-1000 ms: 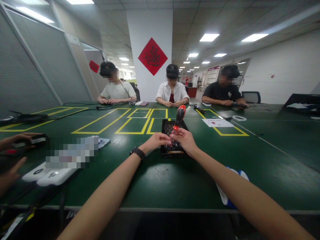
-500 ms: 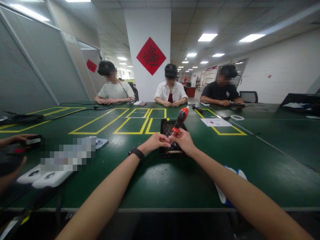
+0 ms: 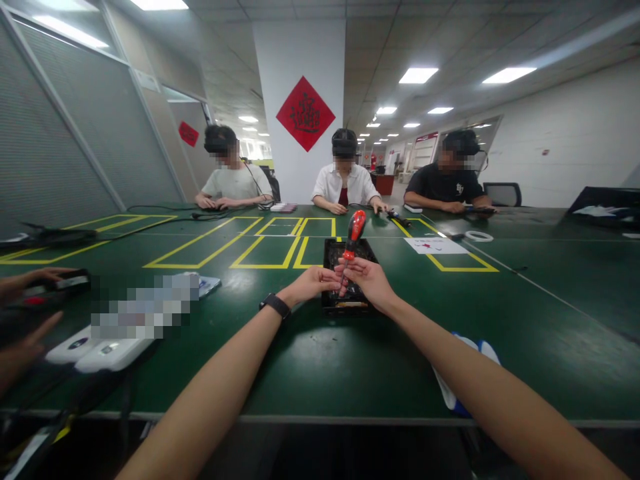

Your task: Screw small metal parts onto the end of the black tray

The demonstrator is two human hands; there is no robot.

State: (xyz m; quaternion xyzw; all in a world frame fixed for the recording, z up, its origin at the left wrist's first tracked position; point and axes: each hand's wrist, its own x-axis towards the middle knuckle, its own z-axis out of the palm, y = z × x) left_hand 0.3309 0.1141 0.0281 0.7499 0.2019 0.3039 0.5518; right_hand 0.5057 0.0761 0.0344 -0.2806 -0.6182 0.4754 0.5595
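Note:
My right hand holds a screwdriver with a red and black handle. Its thumb and fingertips close on the lower end of the handle and the shaft, which slants down with the handle on top. My left hand, a dark band on its wrist, has thumb and fingers pinched together beside the shaft. Whatever lies between those left fingertips is too small to make out. Under both hands stands a black open tray, its dark contents partly covered by the hands and hard to tell apart.
A white power-strip-like device, partly pixelated, lies left. Further left a co-worker's hand is by a black device. A blue and white object sits under my right forearm. Paper and a white ring lie right. Three people sit opposite.
The screwdriver has swung more upright, its handle tipping left. My right fingers have stretched out along the shaft. The person opposite in the middle has moved one hand outward to a dark object.

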